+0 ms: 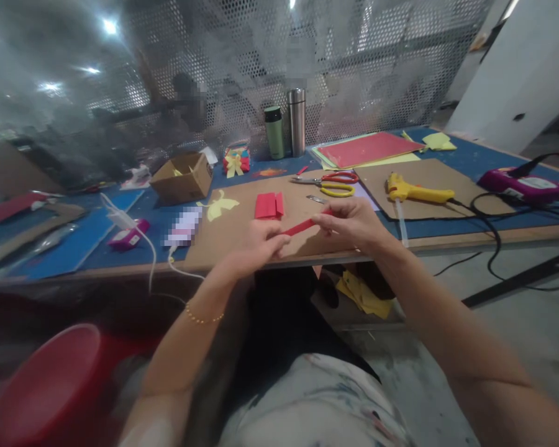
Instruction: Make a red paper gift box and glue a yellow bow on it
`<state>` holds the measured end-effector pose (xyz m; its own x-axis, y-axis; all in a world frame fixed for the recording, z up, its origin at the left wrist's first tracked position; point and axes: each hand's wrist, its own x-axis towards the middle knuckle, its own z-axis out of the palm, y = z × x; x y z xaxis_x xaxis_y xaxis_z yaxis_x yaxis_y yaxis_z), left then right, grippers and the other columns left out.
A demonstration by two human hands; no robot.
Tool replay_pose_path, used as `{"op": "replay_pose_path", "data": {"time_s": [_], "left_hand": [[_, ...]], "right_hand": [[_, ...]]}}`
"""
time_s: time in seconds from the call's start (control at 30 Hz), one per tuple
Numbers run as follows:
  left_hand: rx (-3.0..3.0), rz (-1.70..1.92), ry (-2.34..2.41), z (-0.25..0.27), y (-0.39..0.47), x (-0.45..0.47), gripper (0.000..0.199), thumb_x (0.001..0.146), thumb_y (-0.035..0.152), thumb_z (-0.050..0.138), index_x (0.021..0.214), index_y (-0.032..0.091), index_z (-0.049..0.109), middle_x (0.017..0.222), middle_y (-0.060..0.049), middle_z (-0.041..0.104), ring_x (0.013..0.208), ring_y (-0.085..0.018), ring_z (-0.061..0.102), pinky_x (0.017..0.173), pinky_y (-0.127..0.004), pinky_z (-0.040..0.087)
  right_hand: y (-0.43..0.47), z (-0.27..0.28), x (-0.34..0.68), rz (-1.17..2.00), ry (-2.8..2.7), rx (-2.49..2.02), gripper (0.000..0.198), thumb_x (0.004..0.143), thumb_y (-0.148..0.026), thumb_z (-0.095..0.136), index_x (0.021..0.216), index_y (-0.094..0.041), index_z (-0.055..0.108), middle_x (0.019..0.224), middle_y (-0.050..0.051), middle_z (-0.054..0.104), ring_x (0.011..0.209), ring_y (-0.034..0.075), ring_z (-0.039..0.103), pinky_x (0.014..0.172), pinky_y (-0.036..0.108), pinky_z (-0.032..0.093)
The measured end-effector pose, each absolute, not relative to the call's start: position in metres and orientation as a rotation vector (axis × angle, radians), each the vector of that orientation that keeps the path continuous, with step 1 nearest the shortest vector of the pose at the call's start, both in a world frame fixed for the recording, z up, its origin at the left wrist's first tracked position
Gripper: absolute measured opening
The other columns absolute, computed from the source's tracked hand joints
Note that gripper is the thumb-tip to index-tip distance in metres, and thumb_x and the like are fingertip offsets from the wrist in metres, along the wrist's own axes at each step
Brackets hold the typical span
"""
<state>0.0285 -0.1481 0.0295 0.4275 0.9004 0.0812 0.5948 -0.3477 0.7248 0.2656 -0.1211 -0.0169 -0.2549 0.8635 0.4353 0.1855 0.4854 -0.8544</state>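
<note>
Betw. L fingers (278,243) & R fingers (328,221), both pinched nearly closed on its ends, red strip (302,228) is prob. at folding step, next needing firm creasing.

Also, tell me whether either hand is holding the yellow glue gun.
No, the yellow glue gun lies on cardboard, while the left hand and right hand hold a red strip between them.
</note>
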Motion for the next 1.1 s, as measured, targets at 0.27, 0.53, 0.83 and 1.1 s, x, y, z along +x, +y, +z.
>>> {"op": "replay_pose_path", "data": {"time_s": [0.27, 0.53, 0.83, 1.1], "left_hand": [[1.646, 0.595, 1.194, 0.022, -0.158, 0.033, 0.016, 0.096, 0.020, 0.065, 0.080, 0.015, 0.065, 0.064, -0.002, 0.070, 0.050, -0.011, 0.064, 0.052, -0.021, 0.050], [2.548, 0.683, 1.469, 0.010, -0.136, 0.042, 0.017, 0.100, 0.021, 0.062, 0.108, 0.014, 0.074, 0.104, -0.013, 0.078, 0.098, -0.027, 0.075, 0.093, -0.042, 0.060], [2.565, 0.619, 1.428, 0.004, -0.113, 0.037, 0.029, 0.101, 0.028, 0.058, 0.115, 0.018, 0.082, 0.104, -0.010, 0.076, 0.098, -0.025, 0.072, 0.096, -0.040, 0.058], [2.448, 0.581, 1.652, -0.008, -0.113, 0.058, 0.026, 0.102, 0.023, 0.061, 0.110, 0.018, 0.085, 0.105, -0.011, 0.074, 0.104, -0.025, 0.071, 0.099, -0.039, 0.056]], "right_hand": [[-0.131, -0.011, 0.249, 0.950, -1.599, -0.935, 0.057, 0.083, -0.072, 0.074, 0.063, -0.022, 0.057, 0.054, -0.002, 0.056, 0.051, 0.010, 0.046, 0.053, 0.026, 0.040], [-0.101, -0.025, 0.230, 0.699, -1.557, -1.247, 0.041, 0.089, -0.042, 0.065, 0.056, -0.023, 0.050, 0.050, -0.005, 0.047, 0.055, 0.012, 0.045, 0.057, 0.026, 0.033], [-0.108, -0.015, 0.326, -0.135, -1.561, -1.502, 0.034, 0.106, -0.039, 0.048, 0.117, -0.019, 0.074, 0.094, 0.010, 0.076, 0.080, 0.023, 0.064, 0.075, 0.034, 0.045], [-0.095, -0.027, 0.428, -0.264, -1.929, -2.194, 0.049, 0.099, -0.015, 0.044, 0.144, -0.005, 0.062, 0.140, 0.029, 0.067, 0.123, 0.039, 0.062, 0.097, 0.046, 0.045]]}}
